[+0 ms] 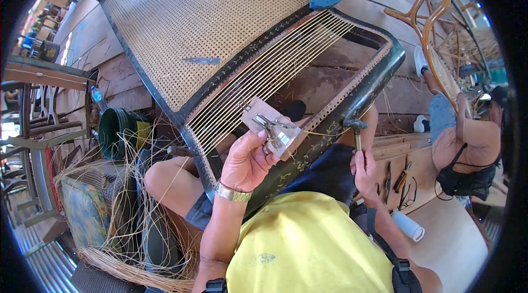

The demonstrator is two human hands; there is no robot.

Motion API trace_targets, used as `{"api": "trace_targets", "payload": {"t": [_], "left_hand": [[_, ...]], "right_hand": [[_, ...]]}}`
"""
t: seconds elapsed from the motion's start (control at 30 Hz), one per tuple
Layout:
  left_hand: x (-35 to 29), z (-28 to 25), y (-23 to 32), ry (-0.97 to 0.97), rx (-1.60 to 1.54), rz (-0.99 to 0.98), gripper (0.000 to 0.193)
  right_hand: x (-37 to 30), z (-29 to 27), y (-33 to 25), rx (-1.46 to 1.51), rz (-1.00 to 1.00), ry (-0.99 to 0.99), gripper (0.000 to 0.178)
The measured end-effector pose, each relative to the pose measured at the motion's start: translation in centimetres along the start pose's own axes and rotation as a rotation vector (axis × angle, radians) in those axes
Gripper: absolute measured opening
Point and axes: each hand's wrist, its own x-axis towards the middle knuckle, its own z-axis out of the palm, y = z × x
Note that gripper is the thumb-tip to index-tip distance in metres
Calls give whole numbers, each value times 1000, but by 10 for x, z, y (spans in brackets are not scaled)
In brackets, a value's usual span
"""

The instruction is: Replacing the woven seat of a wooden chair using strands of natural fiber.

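Observation:
My left hand [248, 162], with a gold watch at the wrist, grips a small pale board [265, 118] with shiny metal pieces fixed on it. A thin cane strand [324, 134] runs from near the board toward the right. My right hand [364, 171] is closed around the handle of a hammer [355, 125], whose head points up near the frame. Across my lap lies a dark painted chair frame [379, 76] with gold leaf patterns and a row of holes. Parallel cane strands [269, 70] span part of its opening. Woven cane [203, 12] fills the larger panel beyond.
A blue wedge-shaped piece [324, 0] sits on the frame's far corner, and a flat blade-like piece [201, 61] on the weave. Loose cane [129, 271] and a green bucket [116, 133] are left. Pliers [402, 178] and a pale cylinder [408, 226] lie right, near another person [467, 144].

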Motion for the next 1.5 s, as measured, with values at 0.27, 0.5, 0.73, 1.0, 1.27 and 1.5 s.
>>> {"api": "trace_targets", "payload": {"t": [0.27,0.5,0.73,1.0,1.27,1.5], "left_hand": [[1,3,1,-26,22,21,47],[2,3,4,-57,-82,5,54],[10,-3,-1,14,-112,39,49],[17,-1,-9,204,81,142,30],[18,-25,-9,277,250,204,16],[16,-14,-13,425,325,218,21]], "right_hand": [[1,-1,3,11,14,6,23],[1,0,0,22,18,10,22],[2,0,-4,26,16,3,23],[2,-2,-1,31,11,-7,24],[1,-3,-12,42,52,-48,25],[-9,5,-52,-4,-63,-168,20]]}}
